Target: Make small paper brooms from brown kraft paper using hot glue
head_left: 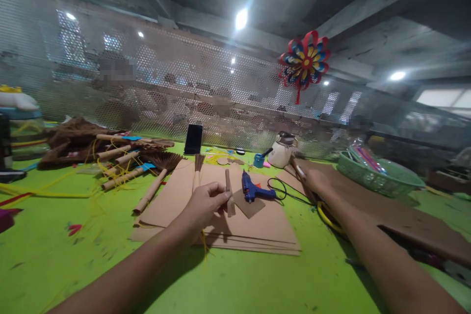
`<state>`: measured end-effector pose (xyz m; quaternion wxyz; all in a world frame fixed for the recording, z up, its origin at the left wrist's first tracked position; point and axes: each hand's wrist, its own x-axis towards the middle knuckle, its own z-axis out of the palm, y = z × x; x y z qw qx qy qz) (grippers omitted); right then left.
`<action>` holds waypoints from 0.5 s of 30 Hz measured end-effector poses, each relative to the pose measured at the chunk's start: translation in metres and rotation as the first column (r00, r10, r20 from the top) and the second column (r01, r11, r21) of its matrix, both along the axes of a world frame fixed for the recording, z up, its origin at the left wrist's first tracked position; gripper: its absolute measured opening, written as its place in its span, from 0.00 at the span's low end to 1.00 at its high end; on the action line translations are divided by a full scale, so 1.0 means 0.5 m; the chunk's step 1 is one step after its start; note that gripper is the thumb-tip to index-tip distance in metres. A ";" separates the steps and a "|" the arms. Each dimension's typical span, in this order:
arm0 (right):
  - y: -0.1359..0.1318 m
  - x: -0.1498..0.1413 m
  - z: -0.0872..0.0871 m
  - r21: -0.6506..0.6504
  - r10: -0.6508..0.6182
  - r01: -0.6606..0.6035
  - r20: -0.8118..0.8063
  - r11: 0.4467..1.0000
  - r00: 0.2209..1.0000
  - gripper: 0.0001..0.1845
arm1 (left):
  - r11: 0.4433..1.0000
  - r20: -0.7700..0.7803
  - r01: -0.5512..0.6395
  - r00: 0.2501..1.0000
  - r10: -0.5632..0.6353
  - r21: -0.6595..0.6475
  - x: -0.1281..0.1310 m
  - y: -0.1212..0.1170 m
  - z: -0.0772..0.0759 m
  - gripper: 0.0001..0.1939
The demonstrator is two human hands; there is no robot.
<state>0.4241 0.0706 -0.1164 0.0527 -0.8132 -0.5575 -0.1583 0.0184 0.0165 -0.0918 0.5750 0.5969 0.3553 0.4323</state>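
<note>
My left hand [206, 201] is closed in a pinch on a narrow brown paper strip [227, 181], held upright above a stack of brown paper sheets [253, 235]. Behind that hand, a small paper broom [197, 167] with a fringed end lies on the stack. A blue glue gun [257, 191] rests to the right of the strip, beside a small brown square of paper [249, 207]. Farther right, my right hand [318, 184] reaches forward, its fingers closed and partly hidden. A pale, stick-like thing [300, 171] shows at its fingertips, too blurred to name.
Several rolled paper brooms [127, 176] with yellow strings pile up on the left. A black phone [193, 139] leans against the perforated screen [165, 93]. A white jar [280, 152], a blue pot [259, 160] and a green basket [382, 174] stand toward the back and right.
</note>
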 end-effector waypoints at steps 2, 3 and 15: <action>0.005 -0.002 -0.014 -0.036 0.019 -0.018 0.012 0.999 1.000 0.16 | 1.000 -0.008 0.005 1.000 -0.005 0.001 -0.001 -0.001 0.000 0.11; 0.006 -0.004 -0.020 -0.046 0.024 -0.023 0.019 0.999 1.000 0.16 | 1.000 -0.008 0.008 1.000 -0.008 -0.001 -0.001 -0.001 0.000 0.11; 0.002 -0.018 -0.039 -0.041 -0.029 0.035 0.134 0.999 0.991 0.24 | 1.000 -0.051 0.010 0.999 -0.011 -0.024 0.007 0.000 0.001 0.10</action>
